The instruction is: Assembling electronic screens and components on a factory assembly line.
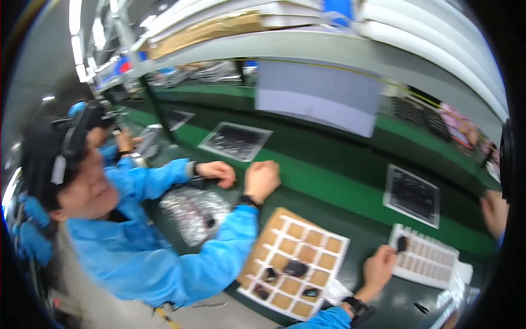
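My left hand [379, 267], with a black watch on its wrist, is over the bench with fingers pinched together. At its fingertips is a small dark part [402, 244], by the upper left corner of a white slotted tray [428, 282]. A hand in a blue sleeve, apparently my right hand [495, 213], is cut off at the right rim; its fingers are blurred. Left of my left hand lies a cardboard tray [290, 285] with white dividers, a few of its cells holding dark parts [296, 268].
A co-worker in blue [142, 263] sits at the left, hands over the bench near clear plastic wrap [192, 216]. Dark sheets in clear sleeves [412, 195] lie along the green bench. A shelf [307, 44] with stacked white trays runs overhead. Crumpled clear plastic [452, 299] lies lower right.
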Available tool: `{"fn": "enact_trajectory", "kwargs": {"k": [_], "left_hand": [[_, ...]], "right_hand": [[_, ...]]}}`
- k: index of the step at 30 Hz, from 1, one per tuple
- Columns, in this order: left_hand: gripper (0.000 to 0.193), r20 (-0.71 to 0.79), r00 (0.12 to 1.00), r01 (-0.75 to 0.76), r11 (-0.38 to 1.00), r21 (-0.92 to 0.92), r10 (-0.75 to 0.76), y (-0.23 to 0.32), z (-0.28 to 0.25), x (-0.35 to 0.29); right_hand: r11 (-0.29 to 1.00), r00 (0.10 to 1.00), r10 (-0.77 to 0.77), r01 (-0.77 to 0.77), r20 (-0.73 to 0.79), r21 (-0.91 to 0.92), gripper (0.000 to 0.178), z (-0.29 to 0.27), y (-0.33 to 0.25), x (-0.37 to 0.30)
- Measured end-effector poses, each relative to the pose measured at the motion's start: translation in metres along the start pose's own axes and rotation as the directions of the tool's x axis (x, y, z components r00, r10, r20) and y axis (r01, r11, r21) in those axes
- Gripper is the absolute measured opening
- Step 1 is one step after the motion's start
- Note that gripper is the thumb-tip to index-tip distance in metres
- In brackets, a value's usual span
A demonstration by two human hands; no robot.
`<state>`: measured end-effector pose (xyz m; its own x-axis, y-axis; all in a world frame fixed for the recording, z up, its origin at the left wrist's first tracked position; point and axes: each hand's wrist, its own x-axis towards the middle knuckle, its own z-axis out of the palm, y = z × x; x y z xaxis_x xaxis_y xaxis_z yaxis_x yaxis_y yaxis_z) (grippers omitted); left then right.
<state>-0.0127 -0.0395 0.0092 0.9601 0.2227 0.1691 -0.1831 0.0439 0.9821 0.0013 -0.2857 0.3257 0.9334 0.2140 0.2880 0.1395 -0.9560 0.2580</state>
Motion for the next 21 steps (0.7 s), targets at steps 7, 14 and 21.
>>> {"fn": "enact_trajectory", "kwargs": {"k": [7,14,21], "left_hand": [[0.007,-0.153,0.987,0.049,0.999,0.018,-0.045,0.006,-0.045,0.029],[0.004,-0.103,0.991,0.071,0.989,-0.128,-0.084,0.011,-0.016,0.028],[0.005,-0.118,0.991,0.042,0.992,-0.117,-0.056,0.016,-0.023,0.023]], "right_hand": [[0.996,0.992,-0.065,0.071,0.108,-0.047,0.034,0.233,-0.045,0.092],[0.845,0.843,0.534,-0.534,0.059,-0.019,0.065,0.328,-0.046,0.085],[0.888,0.857,0.451,-0.458,0.25,-0.032,0.028,0.322,-0.057,0.086]]}}
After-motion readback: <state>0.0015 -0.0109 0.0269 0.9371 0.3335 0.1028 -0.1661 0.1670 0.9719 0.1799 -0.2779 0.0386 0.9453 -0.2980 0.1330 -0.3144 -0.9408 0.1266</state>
